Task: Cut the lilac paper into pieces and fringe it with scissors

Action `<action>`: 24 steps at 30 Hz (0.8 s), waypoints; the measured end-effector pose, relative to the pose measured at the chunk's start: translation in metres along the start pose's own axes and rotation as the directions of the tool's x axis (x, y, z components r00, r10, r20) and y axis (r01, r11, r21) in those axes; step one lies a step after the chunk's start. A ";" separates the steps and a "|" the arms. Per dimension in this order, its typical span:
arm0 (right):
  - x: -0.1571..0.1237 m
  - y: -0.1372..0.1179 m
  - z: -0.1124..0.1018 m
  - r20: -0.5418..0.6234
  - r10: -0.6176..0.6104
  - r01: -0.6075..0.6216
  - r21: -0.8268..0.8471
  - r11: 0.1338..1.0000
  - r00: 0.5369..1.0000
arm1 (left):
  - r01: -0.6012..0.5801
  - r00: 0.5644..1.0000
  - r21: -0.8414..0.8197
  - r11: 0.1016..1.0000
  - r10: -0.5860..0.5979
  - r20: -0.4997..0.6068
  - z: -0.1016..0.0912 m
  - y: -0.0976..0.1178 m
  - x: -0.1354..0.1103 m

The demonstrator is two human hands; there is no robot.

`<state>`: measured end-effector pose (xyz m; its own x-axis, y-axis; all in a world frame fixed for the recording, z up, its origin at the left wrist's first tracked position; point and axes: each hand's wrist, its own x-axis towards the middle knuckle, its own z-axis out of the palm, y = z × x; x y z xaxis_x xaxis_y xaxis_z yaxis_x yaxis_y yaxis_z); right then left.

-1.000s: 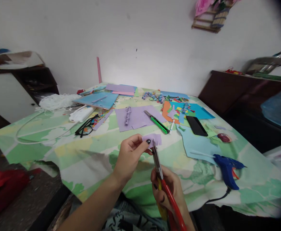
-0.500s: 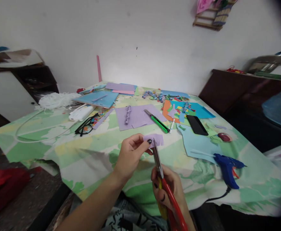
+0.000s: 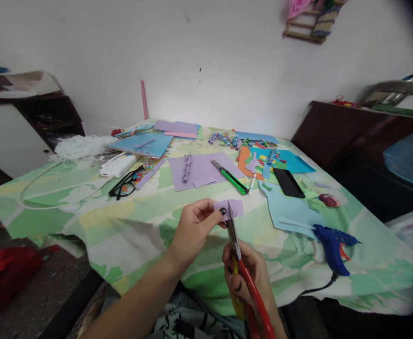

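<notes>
My left hand pinches a small lilac paper piece between thumb and fingers, above the table's near edge. My right hand grips red-and-yellow-handled scissors, whose blades point up and reach across the lilac piece. The paper's lower edge looks cut into short strips.
On the green-patterned tablecloth lie a lilac sheet, a green utility knife, black glasses, a black phone, a blue glue gun with its cord, light blue paper and coloured scraps. A dark cabinet stands right.
The scissor blades have pushed further up into the lilac paper piece. Both hands stay in nearly the same place.
</notes>
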<state>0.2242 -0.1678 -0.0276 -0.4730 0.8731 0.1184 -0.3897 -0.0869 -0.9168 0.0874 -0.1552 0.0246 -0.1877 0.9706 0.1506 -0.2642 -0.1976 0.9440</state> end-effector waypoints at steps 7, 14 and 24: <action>-0.001 0.003 -0.005 0.006 0.003 -0.003 -0.044 0.999 1.000 | 0.002 1.000 -0.001 1.000 -0.002 0.004 0.001 0.000 0.000; -0.001 0.002 -0.005 0.042 -0.027 0.030 -0.069 0.997 0.999 | -0.009 1.000 -0.013 1.000 0.009 0.008 0.000 -0.002 0.001; -0.001 0.001 -0.005 0.063 -0.038 0.044 -0.100 0.994 0.997 | 0.001 1.000 -0.018 1.000 -0.001 0.006 0.000 -0.002 0.000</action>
<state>0.2285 -0.1661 -0.0309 -0.5069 0.8437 0.1765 -0.3293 -0.0003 -0.9442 0.0877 -0.1548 0.0227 -0.1819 0.9716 0.1514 -0.2812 -0.1989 0.9388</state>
